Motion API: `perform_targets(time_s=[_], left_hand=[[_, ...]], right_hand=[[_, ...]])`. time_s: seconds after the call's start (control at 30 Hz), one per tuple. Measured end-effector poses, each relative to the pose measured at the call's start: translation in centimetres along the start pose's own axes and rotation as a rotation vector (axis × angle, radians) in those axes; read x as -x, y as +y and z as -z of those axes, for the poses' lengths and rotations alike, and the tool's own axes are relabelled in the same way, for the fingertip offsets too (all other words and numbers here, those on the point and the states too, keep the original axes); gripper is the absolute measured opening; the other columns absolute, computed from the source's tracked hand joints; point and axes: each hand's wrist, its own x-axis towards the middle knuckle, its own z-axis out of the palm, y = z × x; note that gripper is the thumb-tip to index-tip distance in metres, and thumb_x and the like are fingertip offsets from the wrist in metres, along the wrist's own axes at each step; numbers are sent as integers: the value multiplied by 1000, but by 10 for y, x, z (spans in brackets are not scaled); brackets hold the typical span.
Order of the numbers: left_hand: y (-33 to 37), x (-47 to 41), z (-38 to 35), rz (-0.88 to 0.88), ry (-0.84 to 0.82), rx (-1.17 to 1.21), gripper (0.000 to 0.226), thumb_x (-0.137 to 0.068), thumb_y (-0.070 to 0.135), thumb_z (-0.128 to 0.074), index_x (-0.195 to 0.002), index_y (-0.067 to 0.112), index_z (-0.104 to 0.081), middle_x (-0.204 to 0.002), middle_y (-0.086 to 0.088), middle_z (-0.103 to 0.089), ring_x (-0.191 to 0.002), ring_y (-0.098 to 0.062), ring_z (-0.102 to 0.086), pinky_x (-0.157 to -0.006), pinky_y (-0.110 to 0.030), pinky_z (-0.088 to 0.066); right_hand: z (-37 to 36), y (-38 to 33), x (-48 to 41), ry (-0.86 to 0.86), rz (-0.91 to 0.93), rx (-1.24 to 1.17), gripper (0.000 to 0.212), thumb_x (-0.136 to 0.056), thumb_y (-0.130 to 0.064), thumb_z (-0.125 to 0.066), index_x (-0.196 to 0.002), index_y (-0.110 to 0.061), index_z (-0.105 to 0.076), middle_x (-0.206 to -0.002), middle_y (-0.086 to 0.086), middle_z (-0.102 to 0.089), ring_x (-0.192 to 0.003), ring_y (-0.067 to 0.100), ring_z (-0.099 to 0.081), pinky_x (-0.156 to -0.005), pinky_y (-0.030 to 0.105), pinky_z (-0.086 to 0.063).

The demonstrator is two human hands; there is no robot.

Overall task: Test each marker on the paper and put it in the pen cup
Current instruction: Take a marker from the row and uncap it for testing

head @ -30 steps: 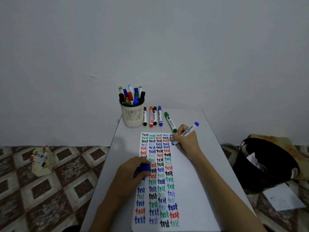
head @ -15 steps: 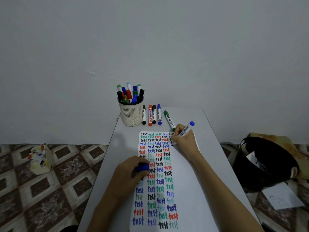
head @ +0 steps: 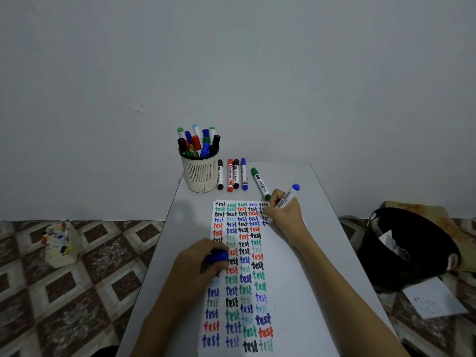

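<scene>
A white paper [head: 280, 284] covered in coloured "test" words lies on the grey table [head: 334, 240]. My right hand [head: 284, 215] grips an uncapped blue marker [head: 287, 197], its tip down on the paper's upper right, hidden by my fingers. My left hand [head: 198, 261] rests on the paper's left edge, closed on the blue cap [head: 217, 256]. The cream mesh pen cup [head: 199, 173] at the table's far left holds several markers. Beside it lie a black [head: 220, 175], red [head: 230, 176], black [head: 236, 173], blue [head: 244, 175] and green marker [head: 260, 184].
A black bin [head: 407, 251] with scraps stands on the floor to the right, a loose paper sheet [head: 435, 300] in front of it. A small cream box [head: 61, 243] of coloured items sits on the tiled floor at left. A plain wall is behind the table.
My right hand has shifted slightly on the paper's top right with the blue marker. The view tilted a little. My left hand keeps the cap in place.
</scene>
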Motion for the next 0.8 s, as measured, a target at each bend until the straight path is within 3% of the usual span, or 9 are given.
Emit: perform_targets(time_s=[0.2,0.33,0.5,0.8], left_hand=[[3,0,0,16,5,3,19,-80,36,-61,-96,43,-55,-96,23,-61,-94,4,-57,-77,-15,-50],[1,1,1,1,-1,0,19,-80,43,-59,-98,39,-58,-97,24,-61,-95,3,-57,-78,-15,-50],[1,1,1,16,2,9,19,-80,38,-61,-99,38,-58,-98,23,-61,-95,3,-57,-77,-13,-49],[2,1,1,-2,-1,10,24,-79,49,-54,-100,37,-58,-100,21,-60,-93,2,-58,-77,-15,-49]], right_hand=[[-3,-5,3,-6,16,14,36,-77,17,-60,-63,-8,-39,-67,6,-53,-70,16,-66,-59,24,-53],[-2,-5,3,-23,5,16,34,-77,16,-62,-64,-7,-41,-68,9,-53,-71,19,-66,-61,24,-55],[-1,-7,5,52,-3,-2,37,-80,19,-57,-62,-9,-39,-62,5,-51,-54,4,-63,-50,19,-50],[-1,-8,5,23,10,15,37,-79,18,-59,-62,-9,-40,-63,6,-50,-61,11,-63,-57,22,-54]])
